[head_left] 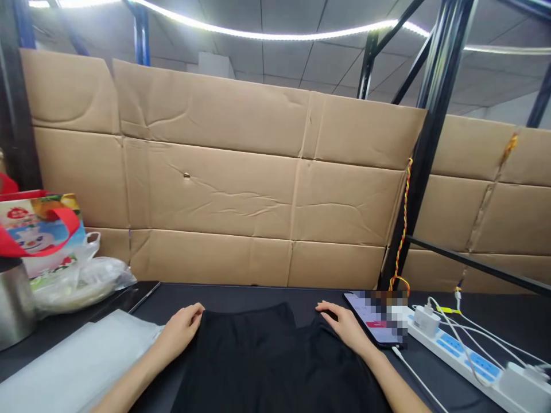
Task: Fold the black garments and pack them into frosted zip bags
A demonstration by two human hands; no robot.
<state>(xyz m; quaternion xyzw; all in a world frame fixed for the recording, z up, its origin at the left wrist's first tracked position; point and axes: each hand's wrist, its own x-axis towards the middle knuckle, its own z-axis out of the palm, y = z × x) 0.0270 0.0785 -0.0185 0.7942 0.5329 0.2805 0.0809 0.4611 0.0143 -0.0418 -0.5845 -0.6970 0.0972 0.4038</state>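
Note:
A black cloth garment (258, 361) lies spread on the dark table in front of me, its upper edge dipping right of the middle. Its exact kind cannot be made out. My left hand (186, 326) is closed at the upper left corner, with curled fingers pinching the fabric there. Over the upper right part, my right hand (344, 327) rests with fingers stretched out and a gap between thumb and forefinger. The fingertips touch or nearly touch the cloth.
White plastic bags (86, 361) lie left, near a steel cup (15, 304), a clear bag (90, 281) and a printed carrier bag (43, 223). Right are a phone (365, 315), a power strip (456, 347) and white cables. A cardboard wall (224, 189) stands behind.

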